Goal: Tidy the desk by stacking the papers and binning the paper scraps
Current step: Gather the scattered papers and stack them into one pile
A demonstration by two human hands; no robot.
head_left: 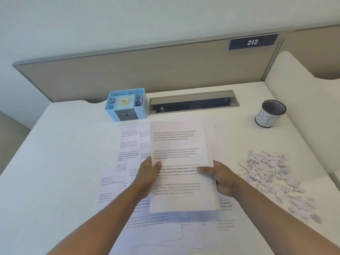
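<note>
**Papers held over desk**

Noted: plate (pixel 253 41) marked "212" on partition (pixel 128 74); cup (pixel 270 114) lettered "BI". White desk (pixel 55 144) with loose sheets (pixel 128 153) underneath, scraps (pixel 272 173) piled right, blue organiser (pixel 127 104) at back. Stack (pixel 180 162) gripped at both side edges: left hand (pixel 149 173), right hand (pixel 220 177), thumbs on top.

printed text (pixel 175 170) blurred, forearms cut off
</note>
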